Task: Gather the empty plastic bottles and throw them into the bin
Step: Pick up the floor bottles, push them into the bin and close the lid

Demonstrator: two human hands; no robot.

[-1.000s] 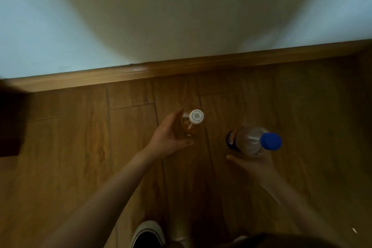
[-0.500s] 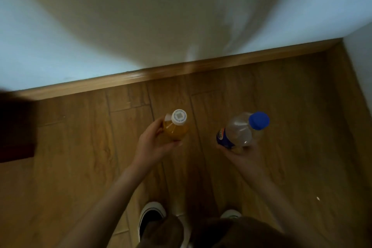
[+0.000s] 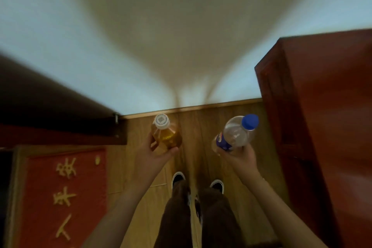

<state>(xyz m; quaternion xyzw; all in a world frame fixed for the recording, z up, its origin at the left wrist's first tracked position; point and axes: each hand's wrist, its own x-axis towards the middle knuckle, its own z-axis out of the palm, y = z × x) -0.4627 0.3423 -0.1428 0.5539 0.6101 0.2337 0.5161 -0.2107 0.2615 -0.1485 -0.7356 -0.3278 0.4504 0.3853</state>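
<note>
The view has swung since half a second ago: the pale, smooth wall (image 3: 181, 26), crossed by a broad soft shadow, now fills the upper half, and a tall red-brown cabinet (image 3: 322, 127) of glossy wood with a square edge has come in on the right, where a bare corner showed before. On the left a dark, blurred slab of furniture (image 3: 50, 106) has grown much larger, and below it a red panel (image 3: 66, 197) with a coarse nap and raised gold characters has appeared. The plank floor (image 3: 201, 127), warm brown and grained, is narrowed to a strip between them, ending at a rounded wooden skirting board (image 3: 201, 104). The person's legs in dark trousers (image 3: 177, 217) and both black shoes with white rims (image 3: 178, 177) now show, where before only the toes did. The left hand (image 3: 151, 159) and the right hand (image 3: 239, 159) sit higher and look larger than before, still well apart. The left hand's fingers and thumb curl round the lower body of an amber bottle (image 3: 167, 137) with faceted shoulders, held upright above the floor. The right hand's fingers wrap from beneath round the labelled end of a clear bottle (image 3: 235, 135), tilted to the right. Its blue label (image 3: 221, 141) is glossy, its blue cap (image 3: 250, 122) is smooth, and the amber bottle's white cap (image 3: 161, 121) is ribbed, with a printed square on top
</note>
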